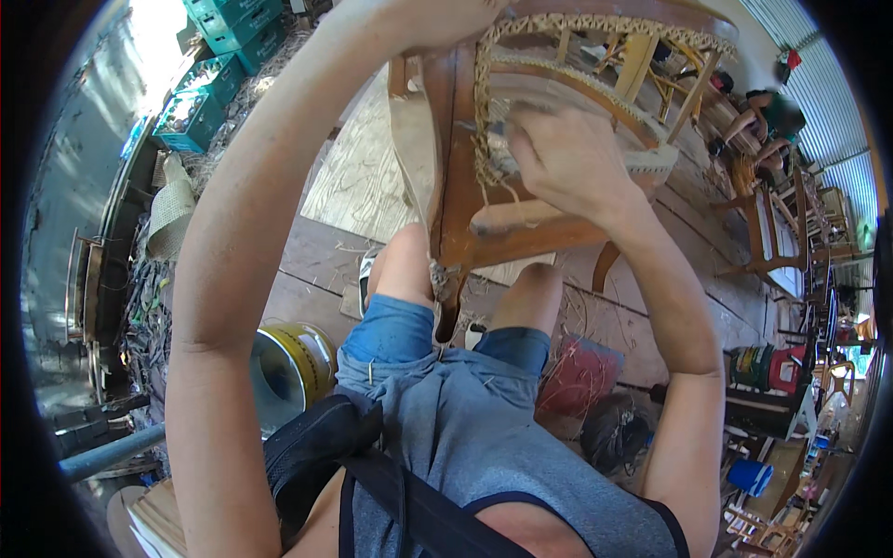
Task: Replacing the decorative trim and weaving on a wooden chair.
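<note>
A brown wooden chair frame [456, 177] is tilted up between my knees. Woven tan cord [482, 121] runs along the inner edge of its open seat. My right hand [572, 163] is inside the frame opening, its fingers curled closed; what they grip, if anything, is blurred and hidden. Just below it, a short pale wooden stick [512, 217] lies against the lower rail, with strands of cord reaching to it. My left hand [446, 19] reaches the far top of the frame, and its fingers are mostly cut off by the picture's upper edge.
A yellow bucket [321, 363] stands by my left leg, and green crates [191, 121] are stacked at the far left. A plywood sheet [358, 172] lies on the floor. At the far right, a person [767, 121] sits near other wooden chairs [781, 223].
</note>
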